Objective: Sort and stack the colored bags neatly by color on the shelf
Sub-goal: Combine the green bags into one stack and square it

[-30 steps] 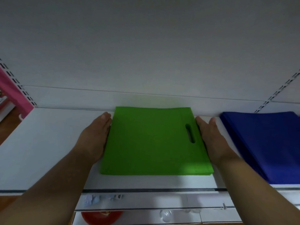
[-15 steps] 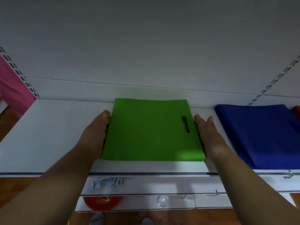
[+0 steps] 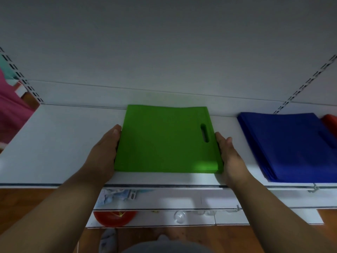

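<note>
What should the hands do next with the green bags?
Probably let go. The green stack already lies flat and square on the shelf, apart from the blue stack, with the left hand and right hand pressed flat against its sides.

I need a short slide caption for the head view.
Both hands, left hand and right hand, press the green bag stack square beside the blue stack.

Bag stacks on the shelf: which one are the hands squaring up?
The green stack, with the left hand and right hand flat against its sides; the blue stack lies untouched to its right.
</note>
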Demonstrator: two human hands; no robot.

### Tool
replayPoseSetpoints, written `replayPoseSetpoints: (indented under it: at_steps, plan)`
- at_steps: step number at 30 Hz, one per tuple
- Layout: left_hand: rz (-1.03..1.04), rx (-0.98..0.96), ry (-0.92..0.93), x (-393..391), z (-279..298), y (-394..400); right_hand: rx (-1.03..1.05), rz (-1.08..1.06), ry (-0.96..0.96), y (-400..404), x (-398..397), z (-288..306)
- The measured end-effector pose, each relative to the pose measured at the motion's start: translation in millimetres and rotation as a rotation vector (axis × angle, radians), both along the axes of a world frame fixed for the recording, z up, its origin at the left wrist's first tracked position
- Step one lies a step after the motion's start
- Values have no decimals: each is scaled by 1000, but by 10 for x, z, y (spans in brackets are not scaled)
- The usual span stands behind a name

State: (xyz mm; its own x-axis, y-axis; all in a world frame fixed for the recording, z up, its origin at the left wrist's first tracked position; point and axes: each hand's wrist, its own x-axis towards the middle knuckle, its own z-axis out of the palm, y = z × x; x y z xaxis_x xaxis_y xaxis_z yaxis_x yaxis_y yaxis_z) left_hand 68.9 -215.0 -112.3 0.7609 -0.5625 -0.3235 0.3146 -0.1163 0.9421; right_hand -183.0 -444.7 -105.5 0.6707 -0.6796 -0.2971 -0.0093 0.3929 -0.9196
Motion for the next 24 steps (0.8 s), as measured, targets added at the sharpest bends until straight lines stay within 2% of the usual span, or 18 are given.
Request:
replayPoseSetpoints:
  at_steps: [3, 7, 9, 13, 20, 24]
  plan:
    - [16, 9, -18, -2, 22, 5, -44, -45, 60, 0, -25, 5]
    - [82, -12, -50, -133, -5, 87, -85, -54, 55, -50, -149, -158]
    - [51, 26, -105, -182, 7, 104, -120, -33, 59, 26, -130, -78]
    - [171, -33, 22, -138, -37, 48, -225, 30, 60, 94, -80, 46]
    - [148, -40, -20, -191, -11, 21, -246, 52, 35, 146, -55, 70]
    - [106, -63, 27, -214, 52, 26, -327, 73, 161, 161, -78, 145]
